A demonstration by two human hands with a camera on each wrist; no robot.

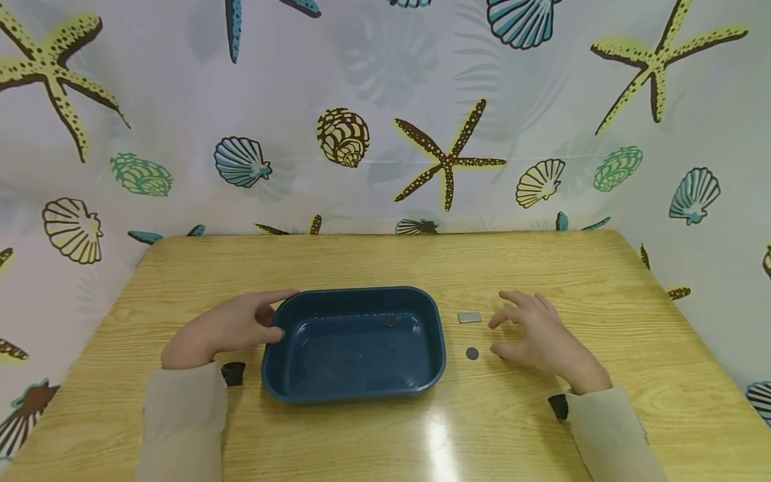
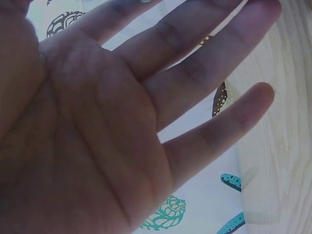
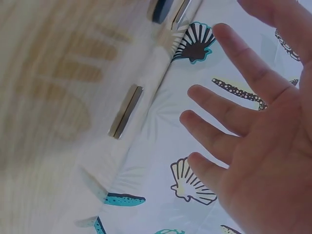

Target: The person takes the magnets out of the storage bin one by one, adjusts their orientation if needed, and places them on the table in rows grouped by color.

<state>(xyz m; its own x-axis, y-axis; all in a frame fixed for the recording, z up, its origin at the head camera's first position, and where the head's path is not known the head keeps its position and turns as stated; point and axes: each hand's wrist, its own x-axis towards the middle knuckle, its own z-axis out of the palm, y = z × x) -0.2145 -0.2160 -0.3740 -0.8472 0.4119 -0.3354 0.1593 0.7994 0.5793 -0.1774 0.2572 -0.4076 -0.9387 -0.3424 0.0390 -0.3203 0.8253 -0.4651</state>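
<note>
A dark blue rectangular basin (image 1: 355, 395) sits on the table. My left hand (image 1: 243, 321) touches its left end, the thumb at the left rim and a finger along the far-left corner; its fingers look straight and spread (image 2: 209, 73) in the left wrist view. Inside the basin lies a small dark round disc (image 1: 389, 321). To the right of the basin are a flat silver rectangular piece (image 1: 469, 317) and a grey round disc (image 1: 472, 353). My right hand (image 1: 533, 335) hovers just right of these two, fingers spread and loosely bent, holding nothing.
The wood-grain table (image 1: 337, 442) extends around the basin. A curtain (image 1: 373, 80) printed with shells and starfish hangs behind it and along both sides. Black bands (image 1: 233, 373) show at the wrists, by the light sleeves (image 1: 183, 408).
</note>
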